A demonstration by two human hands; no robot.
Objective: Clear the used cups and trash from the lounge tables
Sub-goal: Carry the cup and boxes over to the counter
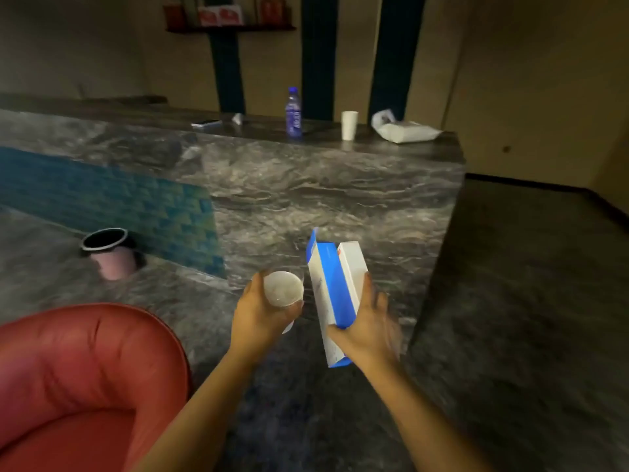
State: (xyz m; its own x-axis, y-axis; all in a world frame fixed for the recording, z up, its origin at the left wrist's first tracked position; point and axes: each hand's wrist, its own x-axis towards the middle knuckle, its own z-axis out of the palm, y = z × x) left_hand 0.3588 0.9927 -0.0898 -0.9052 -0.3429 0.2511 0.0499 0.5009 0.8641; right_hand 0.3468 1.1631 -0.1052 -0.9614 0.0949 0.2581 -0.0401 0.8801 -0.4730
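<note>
Nearly upright, box [332, 294] (flap [311, 247] topmost), cup [283, 287] mouth-up

Dim, warm indoor light; motion blur throughout, strongest on right hand [366, 330]; wide-angle edge bending.

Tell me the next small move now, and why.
Probably step left to the pink bin and drop both loads: the left hand holds a cup, the right hand a blue-white box, so neither is free for the white cup and bottle on the counter.
</note>
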